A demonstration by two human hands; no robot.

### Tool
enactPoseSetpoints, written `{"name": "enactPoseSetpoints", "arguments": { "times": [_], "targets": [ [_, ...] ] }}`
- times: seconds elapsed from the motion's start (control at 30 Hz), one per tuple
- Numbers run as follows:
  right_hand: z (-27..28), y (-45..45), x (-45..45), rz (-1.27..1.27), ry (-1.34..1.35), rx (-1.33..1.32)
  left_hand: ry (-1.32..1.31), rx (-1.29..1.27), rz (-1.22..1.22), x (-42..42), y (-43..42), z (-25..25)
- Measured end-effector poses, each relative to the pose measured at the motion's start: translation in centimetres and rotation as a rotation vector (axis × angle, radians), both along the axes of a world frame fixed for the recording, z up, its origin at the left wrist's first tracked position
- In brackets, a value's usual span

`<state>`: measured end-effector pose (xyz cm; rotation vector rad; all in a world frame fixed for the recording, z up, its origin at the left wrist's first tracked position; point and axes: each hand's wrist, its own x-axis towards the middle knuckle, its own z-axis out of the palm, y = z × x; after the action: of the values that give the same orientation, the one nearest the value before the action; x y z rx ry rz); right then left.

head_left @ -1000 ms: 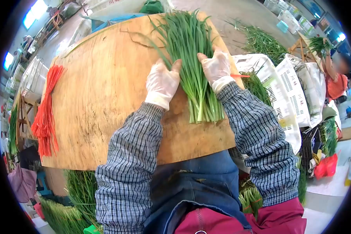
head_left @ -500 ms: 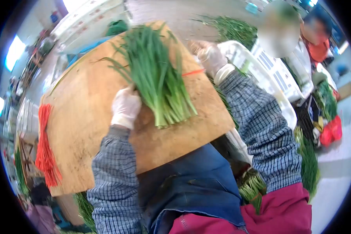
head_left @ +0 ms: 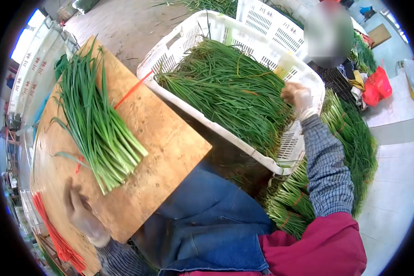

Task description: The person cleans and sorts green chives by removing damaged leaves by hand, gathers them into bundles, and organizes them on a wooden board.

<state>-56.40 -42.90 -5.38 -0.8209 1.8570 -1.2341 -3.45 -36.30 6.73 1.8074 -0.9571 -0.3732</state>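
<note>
A loose bundle of garlic chives point(head_left: 96, 124) lies slantwise on the wooden board point(head_left: 170, 152), pale cut stems toward me. A red tie strip point(head_left: 133, 89) passes beneath it, its ends showing on both sides. My left hand point(head_left: 87, 218), in a thin pale glove, is by the board's near side, below the stems, fingers apart and holding nothing. My right hand point(head_left: 300, 97), gloved too, is at the right end of a heap of chives point(head_left: 230, 89) in the white crate point(head_left: 207, 120). Its fingers look bent but blurred; whether they grip any leaves cannot be made out.
A bunch of red tie strips point(head_left: 55, 234) hangs along the board's left edge. Tied chive bundles point(head_left: 292, 198) lie on the floor to my right, below the crate. Another white crate point(head_left: 271, 27) stands behind, with a person beyond it and a red plastic bag point(head_left: 377, 87).
My view has turned right toward the crate. My right hand has moved from the board's right edge to over the crate's chives. My left hand has left the bundle and drawn back toward me.
</note>
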Motion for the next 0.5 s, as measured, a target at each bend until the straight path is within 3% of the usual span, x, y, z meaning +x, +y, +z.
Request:
{"name": "enactPoseSetpoints", "arguments": {
  "times": [0.1,0.17,0.2,0.27,0.3,0.47,0.5],
  "targets": [
    [-5.3,-2.0,3.8,0.123,-0.027,0.096,0.012,0.145,0.026,0.0,2.4,-1.2],
    [-8.7,-4.5,7.1,0.282,0.055,0.153,-0.006,0.256,0.023,0.4,3.8,-1.6],
    [-8.6,-6.0,9.3,0.379,0.234,0.192,-0.003,0.3,-0.003,0.9,4.3,-2.0],
    [-10.6,-9.3,13.2,0.462,0.108,0.164,-0.019,0.368,0.035,0.6,5.7,-2.4],
    [-12.1,-11.3,15.0,0.497,0.221,0.123,-0.066,0.369,-0.001,-0.2,5.5,-2.2],
    [-11.1,-18.7,22.8,0.697,0.506,0.137,-0.239,0.335,-0.041,0.2,5.4,-3.8],
    [-11.3,-20.0,23.9,0.721,0.561,0.137,-0.155,0.317,-0.028,0.8,5.9,-4.4]
  ]
}}
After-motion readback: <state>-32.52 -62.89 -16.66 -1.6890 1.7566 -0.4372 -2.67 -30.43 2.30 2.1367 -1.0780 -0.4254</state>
